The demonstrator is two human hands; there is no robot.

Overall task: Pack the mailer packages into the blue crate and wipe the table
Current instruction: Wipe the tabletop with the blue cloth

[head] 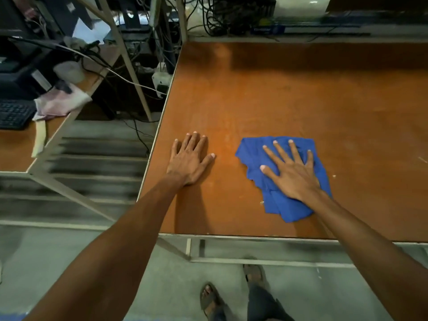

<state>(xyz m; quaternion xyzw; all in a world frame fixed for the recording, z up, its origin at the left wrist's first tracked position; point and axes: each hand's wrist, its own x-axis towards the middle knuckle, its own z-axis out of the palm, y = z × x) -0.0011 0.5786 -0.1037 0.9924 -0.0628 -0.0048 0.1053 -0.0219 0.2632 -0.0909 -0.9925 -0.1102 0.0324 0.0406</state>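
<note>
So this looks like the wiping half of the job. The right hand (294, 172) is flat on a crumpled blue cloth (251, 154), fingers straight and spread, pressing it down on the brown table (301, 100) rather than gripping it. My guess is the flat palm is there to keep as much rag as possible against the wood. The left hand (191, 158) lies open and flat on bare tabletop at 9 o'clock from the cloth, near the table's left edge. It holds nothing and is probably just bracing the lean.

No mailer packages or blue crate anywhere in view, so I can't tell where they ended up. The tabletop in view carries only the cloth and a few pale crumbs (334, 176) at 3 o'clock from the rag.

Off at 9 o'clock there's a second desk with a black keyboard (14, 114) and a pinkish rag (62, 103), and there's a tangle of cables (220, 17) up at 12 o'clock
</note>
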